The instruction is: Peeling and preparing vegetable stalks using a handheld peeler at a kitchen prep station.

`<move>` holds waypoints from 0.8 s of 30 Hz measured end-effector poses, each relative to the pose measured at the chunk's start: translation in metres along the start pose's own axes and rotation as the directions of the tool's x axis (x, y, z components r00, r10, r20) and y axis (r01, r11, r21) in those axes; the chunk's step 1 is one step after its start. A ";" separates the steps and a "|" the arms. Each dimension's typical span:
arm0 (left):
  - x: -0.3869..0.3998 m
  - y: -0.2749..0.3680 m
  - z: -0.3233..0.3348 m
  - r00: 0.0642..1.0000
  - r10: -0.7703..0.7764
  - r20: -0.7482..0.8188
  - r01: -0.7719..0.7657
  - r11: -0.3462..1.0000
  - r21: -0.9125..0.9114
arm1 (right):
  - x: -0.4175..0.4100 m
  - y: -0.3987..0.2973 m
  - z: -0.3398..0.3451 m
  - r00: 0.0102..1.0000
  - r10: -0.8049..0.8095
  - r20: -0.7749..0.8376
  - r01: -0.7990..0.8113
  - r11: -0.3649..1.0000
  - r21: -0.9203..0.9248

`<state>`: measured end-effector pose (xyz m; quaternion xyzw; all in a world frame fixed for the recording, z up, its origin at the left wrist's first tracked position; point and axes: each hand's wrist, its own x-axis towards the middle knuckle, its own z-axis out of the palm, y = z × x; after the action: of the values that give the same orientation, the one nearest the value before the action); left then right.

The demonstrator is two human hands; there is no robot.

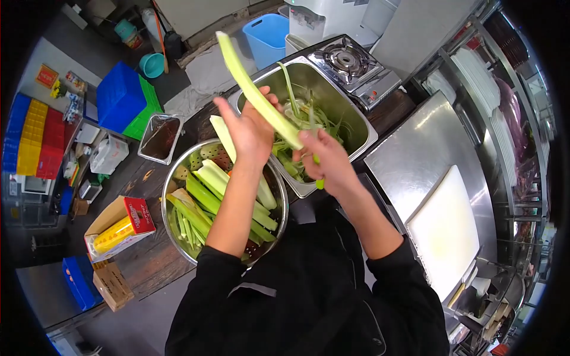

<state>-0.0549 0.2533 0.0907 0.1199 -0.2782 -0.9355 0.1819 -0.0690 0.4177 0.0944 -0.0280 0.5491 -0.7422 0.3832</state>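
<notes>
A long pale-green celery stalk (pixel 251 91) slants above the steel pan. It lies across the fingers of my left hand (pixel 254 133), whose thumb stands apart. My right hand (pixel 327 160), slightly blurred, grips a tool with a bright green handle (pixel 319 183), apparently a peeler; its head points up and is hard to make out. The right thumb is at the stalk's lower end. Stringy green peelings (pixel 307 113) lie in the deep rectangular steel pan (pixel 369 133). Under my left forearm, a perforated steel colander (pixel 168 222) holds several celery pieces (pixel 202 191).
A portable gas stove (pixel 356 66) adjoins the pan's far side. To the right, a white cutting board (pixel 445 231) lies on a steel counter (pixel 427 147). At left are a small pan of dark contents (pixel 160 138) and an open carton (pixel 120 229) holding a yellow roll.
</notes>
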 end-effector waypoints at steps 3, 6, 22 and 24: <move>0.014 0.003 0.001 0.997 -0.058 0.050 0.052 0.992 0.116 | -0.005 0.015 0.006 0.979 -0.159 0.129 0.189 0.945 -0.267; 0.018 -0.001 0.001 0.978 -0.204 0.038 0.201 0.978 0.055 | -0.018 0.020 -0.007 0.846 -0.494 0.201 0.531 0.745 -0.403; -0.008 0.004 -0.006 0.917 -0.399 0.019 0.380 0.886 0.264 | -0.028 -0.006 -0.008 0.926 -0.258 0.275 0.365 0.795 -0.484; -0.021 0.013 -0.015 0.921 -0.390 0.007 0.375 0.888 0.265 | -0.022 -0.018 -0.018 0.932 -0.342 0.118 0.361 0.857 -0.367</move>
<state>-0.0279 0.2449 0.0884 0.1669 -0.3742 -0.9117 -0.0316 -0.0711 0.4471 0.1104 -0.2199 0.6594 -0.6771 0.2414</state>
